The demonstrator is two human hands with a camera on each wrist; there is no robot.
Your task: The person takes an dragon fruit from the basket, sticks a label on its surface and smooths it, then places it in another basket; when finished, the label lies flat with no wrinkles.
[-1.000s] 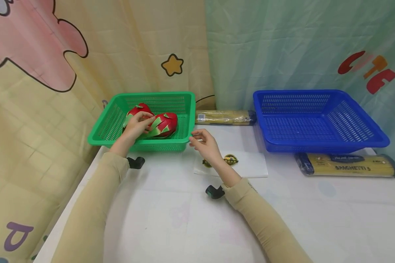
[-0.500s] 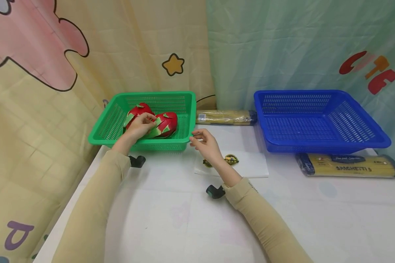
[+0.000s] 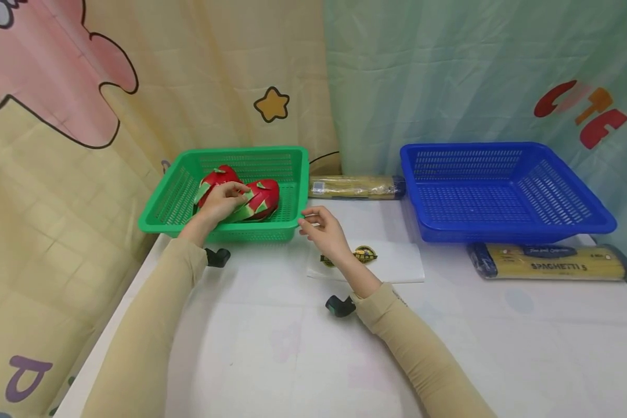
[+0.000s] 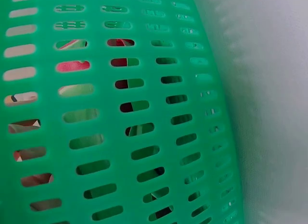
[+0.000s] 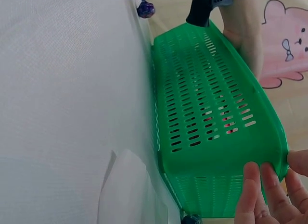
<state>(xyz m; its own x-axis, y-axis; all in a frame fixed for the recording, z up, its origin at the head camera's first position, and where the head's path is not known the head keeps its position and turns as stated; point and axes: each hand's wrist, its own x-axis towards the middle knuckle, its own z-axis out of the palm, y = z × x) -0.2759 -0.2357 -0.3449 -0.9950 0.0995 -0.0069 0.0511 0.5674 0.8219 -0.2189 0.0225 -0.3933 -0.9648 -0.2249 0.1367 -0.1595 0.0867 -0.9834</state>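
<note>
Two red dragon fruits with green scales lie in a green basket point(image 3: 159, 216) at the left back. My left hand point(image 3: 221, 203) reaches over the front rim. Its bent fingers touch the leafy end of the right dragon fruit point(image 3: 265, 196) and overlap the left dragon fruit point(image 3: 222, 173); I cannot tell whether they grip. The left wrist view shows mainly the basket's slotted wall, with red and green bits behind it. At the front right corner, my right hand point(image 3: 324, 232) pinches the basket rim between thumb and fingers, as the right wrist view point(image 5: 269, 195) shows.
A blue basket point(image 3: 595, 217) stands at the right back. One spaghetti pack point(image 3: 357, 187) lies between the baskets, another spaghetti pack point(image 3: 554, 261) in front of the blue one. A white bag with a gold-black logo point(image 3: 392, 264) lies flat beneath my right forearm. Curtains hang behind.
My left hand has moved slightly right and down, closer onto the dragon fruits. The right hand stays at the basket corner, and the baskets and fruits have kept their places.
</note>
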